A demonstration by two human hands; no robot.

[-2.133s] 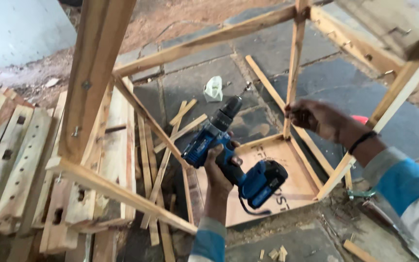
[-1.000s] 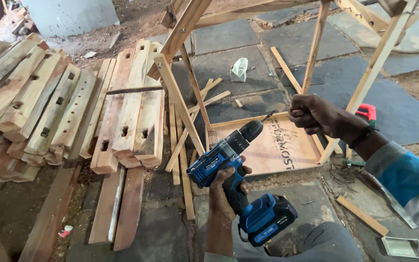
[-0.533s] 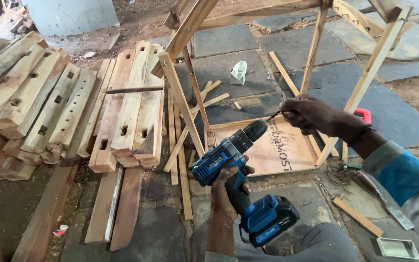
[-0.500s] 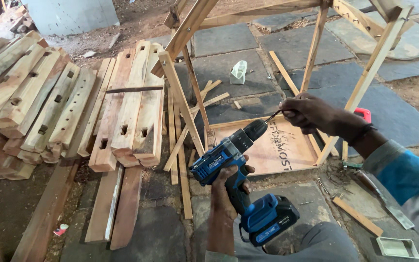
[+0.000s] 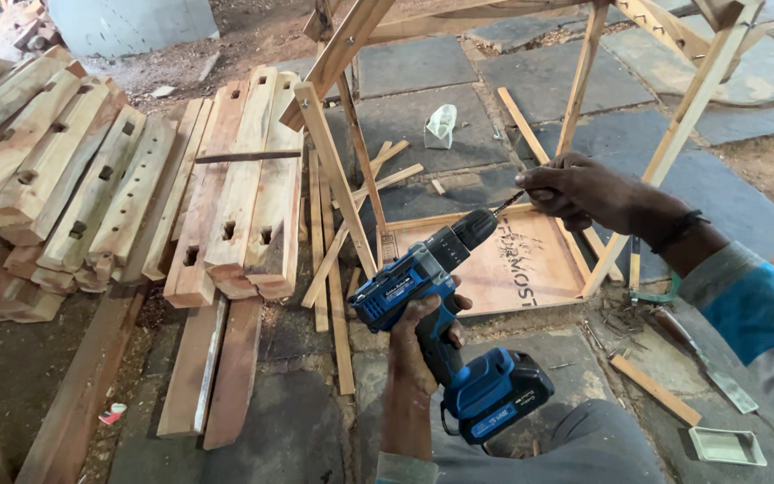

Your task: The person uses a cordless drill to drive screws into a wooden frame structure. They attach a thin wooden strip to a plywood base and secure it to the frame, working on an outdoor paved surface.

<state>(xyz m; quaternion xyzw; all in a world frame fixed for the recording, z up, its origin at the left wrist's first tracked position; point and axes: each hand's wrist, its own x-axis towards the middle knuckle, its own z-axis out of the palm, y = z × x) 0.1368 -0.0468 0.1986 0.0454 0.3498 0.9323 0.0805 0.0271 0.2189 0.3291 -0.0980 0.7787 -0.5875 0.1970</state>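
left: mortised planks [image 5: 118, 188] stacked on floor
centre: we hold drill [image 5: 445, 314], frame [image 5: 342, 170] just behind
right: board [image 5: 517, 269] inside frame, tray [image 5: 727, 445] near our sleeve
behind: bag [image 5: 441, 125] on slabs

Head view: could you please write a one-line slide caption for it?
Left hand grips a blue cordless drill; right hand pinches its bit.

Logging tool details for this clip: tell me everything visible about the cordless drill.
The cordless drill is blue with black trim, plastic-looking, with a dark chuck and a chunky blue battery pack at the foot of its handle. The left hand grips the handle, holding the drill tilted, nose pointing up and to the right. A thin dark bit sticks out of the chuck, and the right hand pinches its tip. The drill is held in the air over a stone floor, in front of a light wooden frame.
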